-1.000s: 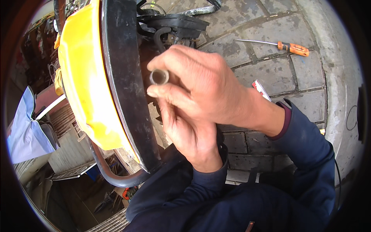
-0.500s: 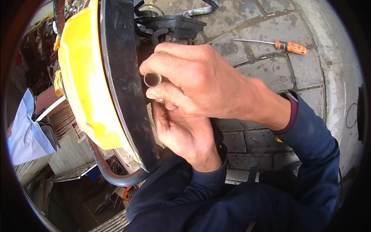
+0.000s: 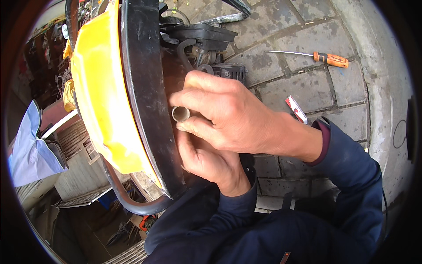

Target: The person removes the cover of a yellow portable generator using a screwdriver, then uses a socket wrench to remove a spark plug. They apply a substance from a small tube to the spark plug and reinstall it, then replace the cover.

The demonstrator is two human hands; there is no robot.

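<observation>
My right hand (image 3: 237,114) pinches a small hollow metal tube (image 3: 180,114) between thumb and fingers, its round open end facing up. Just below and partly behind it, my left hand (image 3: 211,165) is curled, with the thumb up near the tube. The right hand covers its other fingers, and what they grip is hidden. Both hands are close beside the black curved panel (image 3: 147,88) of a machine with a bright yellow cover (image 3: 99,88). Past my right hand, black engine parts (image 3: 202,35) and a hose show.
On the grey paving to the right lies a screwdriver with an orange handle (image 3: 332,59). A small red and white packet (image 3: 296,109) rests nearer my right wrist. A dark bent tube frame (image 3: 132,202) curves below the panel. At far left hangs a pale blue cloth (image 3: 35,149).
Both hands and the tube have shifted slightly nearer to me, my right hand most. More engine parts and the red and white packet have come into sight. My right hand keeps its pinch.
</observation>
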